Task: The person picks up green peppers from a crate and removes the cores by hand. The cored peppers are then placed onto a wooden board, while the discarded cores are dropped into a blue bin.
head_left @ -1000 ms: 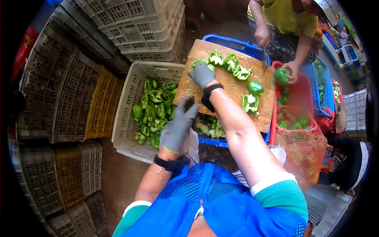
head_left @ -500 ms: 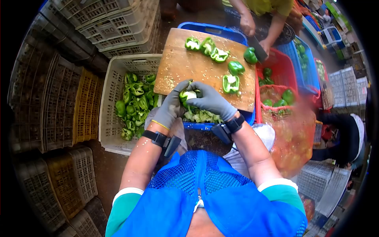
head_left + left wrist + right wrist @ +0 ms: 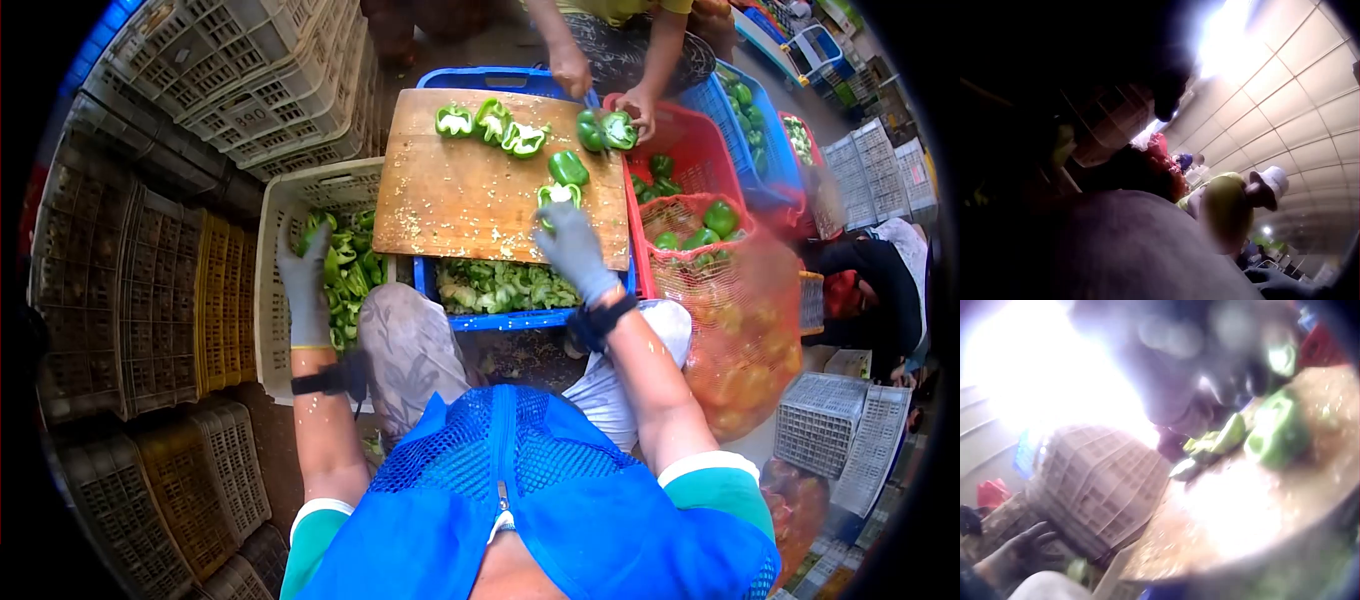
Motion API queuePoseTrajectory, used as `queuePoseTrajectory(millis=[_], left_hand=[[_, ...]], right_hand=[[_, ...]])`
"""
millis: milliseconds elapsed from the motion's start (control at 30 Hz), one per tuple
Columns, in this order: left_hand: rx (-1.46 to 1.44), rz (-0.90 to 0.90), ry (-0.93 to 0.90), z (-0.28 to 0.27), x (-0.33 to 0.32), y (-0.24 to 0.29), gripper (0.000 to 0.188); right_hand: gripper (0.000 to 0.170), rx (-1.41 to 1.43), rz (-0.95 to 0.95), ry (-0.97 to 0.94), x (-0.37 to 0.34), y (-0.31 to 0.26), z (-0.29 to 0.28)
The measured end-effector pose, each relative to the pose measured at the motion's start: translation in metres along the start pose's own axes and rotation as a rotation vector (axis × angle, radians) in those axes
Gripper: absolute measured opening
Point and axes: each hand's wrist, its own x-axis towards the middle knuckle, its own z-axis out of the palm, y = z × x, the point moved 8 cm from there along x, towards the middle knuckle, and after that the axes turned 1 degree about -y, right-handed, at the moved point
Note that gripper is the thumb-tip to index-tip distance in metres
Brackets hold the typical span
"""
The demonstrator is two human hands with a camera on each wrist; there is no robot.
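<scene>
My gloved left hand [image 3: 305, 282] is lowered into the pale crate [image 3: 272, 300] of cut green peppers [image 3: 345, 270], its fingertips beside pepper pieces near the left wall. From the right wrist view, this left hand [image 3: 1025, 550] shows its fingers extended. My gloved right hand [image 3: 575, 248] reaches over the wooden cutting board [image 3: 450, 205], fingertips at the lower edge of a halved green pepper [image 3: 558, 194]. That pepper half [image 3: 1277, 430] lies on the board below the blurred right hand in the right wrist view. Several other pepper pieces [image 3: 492, 120] lie along the board's far side.
Across the board another person's hands [image 3: 640, 112] cut a green pepper [image 3: 618, 130] with a knife. A blue crate [image 3: 520, 320] holding pepper scraps sits under the board. A red crate [image 3: 700, 135] and net bag [image 3: 720, 340] stand right; stacked crates [image 3: 250, 110] rise left.
Both hands came together around a pepper piece over the board's near edge, then parted. The left moved into the pale crate, the right to the halved pepper. The other person's knife moved into a pepper.
</scene>
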Motion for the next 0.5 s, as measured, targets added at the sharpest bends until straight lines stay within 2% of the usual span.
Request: queuePoseTrajectory(millis=[33,100,133,167,233,300,367,433,467,500], left_hand=[[0.075,0.029,-0.009,0.005,-0.010,0.009,0.058],[0.023,0.013,-0.078,0.015,-0.013,-0.016,0.060],[0.010,-0.061,-0.147,0.033,-0.021,-0.027,0.059],[-0.005,-0.134,-0.216,0.055,-0.032,-0.038,0.058],[-0.025,-0.318,-0.435,0.103,-0.061,-0.072,0.062],[-0.161,-0.653,-0.415,0.144,-0.108,-0.080,0.061],[-0.444,-0.823,-0.429,0.168,-0.134,-0.114,0.059],[-0.571,-0.920,-0.429,0.168,-0.140,-0.151,0.040],[-0.421,-0.881,-0.461,0.167,-0.145,-0.143,0.036],[-0.272,-0.837,-0.488,0.165,-0.149,-0.135,0.032]], right_hand=[[0.035,-0.090,0.144,0.040,0.018,0.021,-0.004],[0.038,-0.023,0.371,-0.017,0.038,0.061,0.019],[0.039,0.008,0.484,-0.051,0.037,0.080,0.037],[0.042,0.022,0.494,-0.091,0.035,0.091,0.059],[0.043,0.442,0.455,0.019,0.023,0.099,0.086],[0.050,0.997,0.516,-0.048,-0.001,0.066,0.100],[0.057,1.162,0.598,-0.251,-0.028,0.011,0.088],[0.061,0.658,0.183,-0.163,-0.036,-0.008,0.062],[0.060,0.422,0.093,-0.094,-0.039,-0.014,0.046],[0.056,0.200,0.067,-0.133,-0.043,-0.015,0.036]])
